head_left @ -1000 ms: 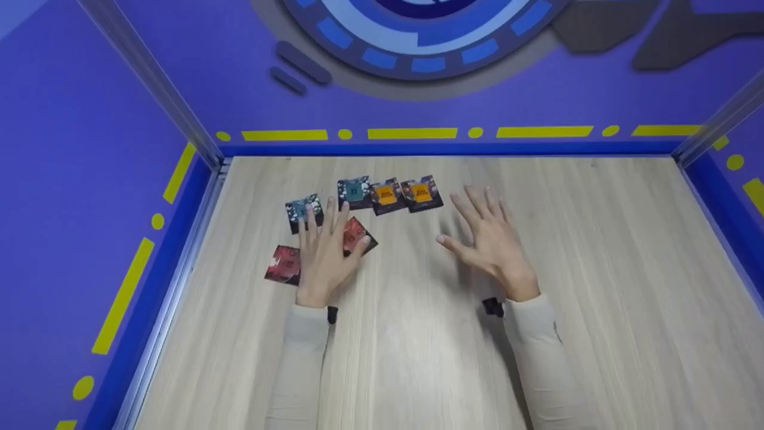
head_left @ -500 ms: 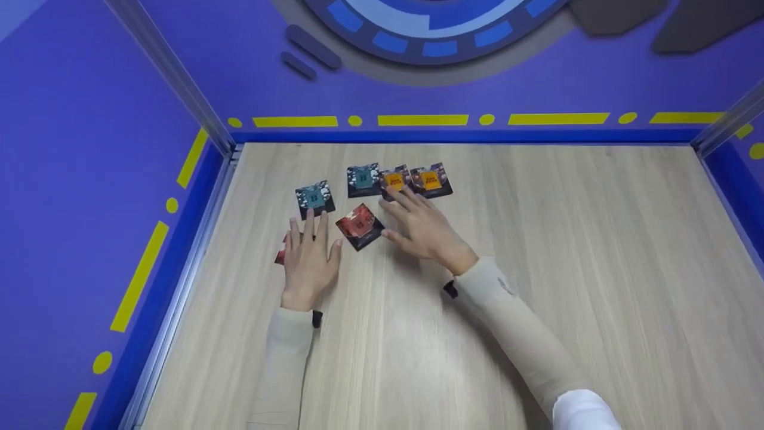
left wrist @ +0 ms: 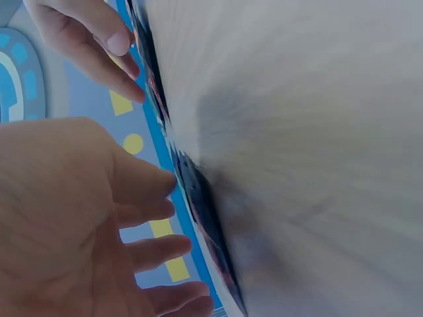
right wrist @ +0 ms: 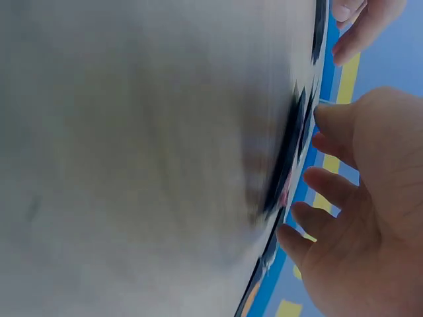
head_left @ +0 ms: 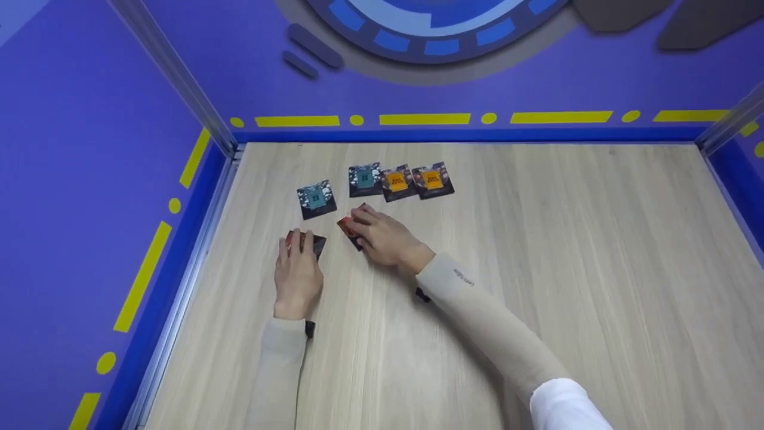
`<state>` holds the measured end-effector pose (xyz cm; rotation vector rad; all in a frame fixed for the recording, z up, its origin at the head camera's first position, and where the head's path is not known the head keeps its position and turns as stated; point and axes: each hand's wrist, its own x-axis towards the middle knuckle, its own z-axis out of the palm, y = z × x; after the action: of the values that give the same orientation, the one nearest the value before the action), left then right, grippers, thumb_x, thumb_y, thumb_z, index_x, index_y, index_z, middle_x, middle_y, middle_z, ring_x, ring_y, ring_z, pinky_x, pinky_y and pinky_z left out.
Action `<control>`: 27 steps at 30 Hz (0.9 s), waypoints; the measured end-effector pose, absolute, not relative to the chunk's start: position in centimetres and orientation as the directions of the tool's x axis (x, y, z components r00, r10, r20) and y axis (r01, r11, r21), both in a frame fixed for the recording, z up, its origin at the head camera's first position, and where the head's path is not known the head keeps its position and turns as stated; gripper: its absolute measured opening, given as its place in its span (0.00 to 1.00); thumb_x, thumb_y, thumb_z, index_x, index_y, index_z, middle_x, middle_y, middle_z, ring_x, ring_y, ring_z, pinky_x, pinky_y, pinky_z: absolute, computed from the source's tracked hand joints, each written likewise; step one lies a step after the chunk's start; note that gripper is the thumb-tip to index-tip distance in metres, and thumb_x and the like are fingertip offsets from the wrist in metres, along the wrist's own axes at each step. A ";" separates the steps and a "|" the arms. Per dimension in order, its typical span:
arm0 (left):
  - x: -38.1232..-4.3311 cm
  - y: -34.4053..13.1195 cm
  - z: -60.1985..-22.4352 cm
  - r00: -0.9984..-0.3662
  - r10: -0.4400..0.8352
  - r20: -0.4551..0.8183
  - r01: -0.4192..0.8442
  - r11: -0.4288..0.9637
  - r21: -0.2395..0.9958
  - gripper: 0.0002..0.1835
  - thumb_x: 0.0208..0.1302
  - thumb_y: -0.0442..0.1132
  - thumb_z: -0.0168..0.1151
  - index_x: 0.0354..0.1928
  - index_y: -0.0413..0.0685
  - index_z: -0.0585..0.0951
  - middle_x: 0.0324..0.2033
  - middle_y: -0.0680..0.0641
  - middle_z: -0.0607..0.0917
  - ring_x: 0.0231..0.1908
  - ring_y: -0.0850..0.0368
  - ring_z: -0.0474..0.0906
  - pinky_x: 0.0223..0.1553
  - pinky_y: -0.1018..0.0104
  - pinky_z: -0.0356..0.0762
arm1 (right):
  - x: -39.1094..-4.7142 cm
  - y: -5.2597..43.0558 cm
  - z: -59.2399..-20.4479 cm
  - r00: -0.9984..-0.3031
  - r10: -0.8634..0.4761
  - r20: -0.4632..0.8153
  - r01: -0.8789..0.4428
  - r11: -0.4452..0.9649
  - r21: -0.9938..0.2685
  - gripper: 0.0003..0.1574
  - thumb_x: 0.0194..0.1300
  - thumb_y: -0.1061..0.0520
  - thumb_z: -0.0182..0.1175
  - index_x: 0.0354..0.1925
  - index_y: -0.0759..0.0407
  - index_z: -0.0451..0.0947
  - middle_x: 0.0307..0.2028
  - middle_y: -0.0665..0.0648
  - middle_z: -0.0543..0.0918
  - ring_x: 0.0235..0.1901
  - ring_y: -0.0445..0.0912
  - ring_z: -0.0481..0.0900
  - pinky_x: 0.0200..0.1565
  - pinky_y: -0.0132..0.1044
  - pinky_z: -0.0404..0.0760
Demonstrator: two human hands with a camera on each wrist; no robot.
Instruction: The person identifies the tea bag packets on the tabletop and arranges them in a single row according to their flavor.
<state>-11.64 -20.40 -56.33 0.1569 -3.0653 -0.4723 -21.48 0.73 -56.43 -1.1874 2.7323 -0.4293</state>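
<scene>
Two square, red and black printed cards lie on the wooden table (head_left: 573, 286). My left hand (head_left: 298, 276) is over the left red card (head_left: 319, 242), its fingertips on or just above it and covering much of it. The right hand (head_left: 385, 239) reaches in from the right over the other red card (head_left: 348, 227), hiding most of its face. In the left wrist view, the left thumb and fingers (left wrist: 158, 254) are spread and slightly bent by the card's edge. In the right wrist view, the right fingers (right wrist: 314, 218) are loosely bent beside a card.
Behind the left hand lies a teal card (head_left: 317, 199). Farther back, another teal card (head_left: 364, 178) sits in a row with an orange card (head_left: 397, 181) and a second orange card (head_left: 433, 179). A blue-purple wall (head_left: 477, 89) bounds the back, and a metal rail (head_left: 179, 286) the left edge.
My right hand has swept left from the bare wood, past the orange cards, onto the right red card. My left hand has shifted left from that card to the left one.
</scene>
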 end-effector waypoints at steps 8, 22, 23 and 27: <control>-11.6 -20.7 -56.5 -0.988 -0.134 -0.072 -0.150 0.940 0.307 0.31 0.73 0.28 0.53 0.78 0.36 0.69 0.80 0.30 0.62 0.79 0.24 0.56 0.72 0.31 0.68 | -20.9 -0.1 -56.7 -0.676 -0.736 -0.029 -0.700 0.654 -0.285 0.31 0.83 0.57 0.52 0.79 0.55 0.68 0.81 0.63 0.65 0.80 0.62 0.62 0.79 0.51 0.64; -11.9 -21.0 -55.8 -0.993 -0.106 -0.060 -0.119 0.950 0.290 0.28 0.75 0.27 0.50 0.75 0.36 0.73 0.77 0.30 0.66 0.76 0.26 0.62 0.64 0.32 0.77 | -20.9 -0.1 -56.1 -0.700 -0.704 -0.120 -0.640 0.692 -0.334 0.32 0.83 0.55 0.52 0.80 0.49 0.67 0.82 0.59 0.63 0.82 0.57 0.61 0.80 0.48 0.63; -11.8 -21.0 -55.8 -0.993 -0.102 -0.061 -0.115 0.951 0.288 0.28 0.75 0.27 0.49 0.75 0.36 0.73 0.77 0.30 0.66 0.76 0.26 0.62 0.64 0.32 0.77 | -20.9 0.0 -56.1 -0.701 -0.703 -0.118 -0.639 0.693 -0.333 0.32 0.83 0.55 0.53 0.80 0.49 0.68 0.82 0.59 0.64 0.81 0.57 0.61 0.79 0.48 0.64; -11.8 -20.9 -55.6 -0.994 -0.090 -0.065 -0.105 0.952 0.289 0.28 0.75 0.27 0.50 0.76 0.36 0.72 0.77 0.30 0.65 0.76 0.26 0.62 0.66 0.33 0.76 | -20.9 0.3 -56.1 -0.700 -0.706 -0.109 -0.645 0.690 -0.328 0.31 0.83 0.54 0.54 0.80 0.49 0.69 0.81 0.59 0.65 0.81 0.57 0.63 0.78 0.49 0.66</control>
<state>-11.82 -20.92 -55.62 0.1574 -3.1537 -0.4708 -20.88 0.31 -56.06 -1.0859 2.6753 -0.3915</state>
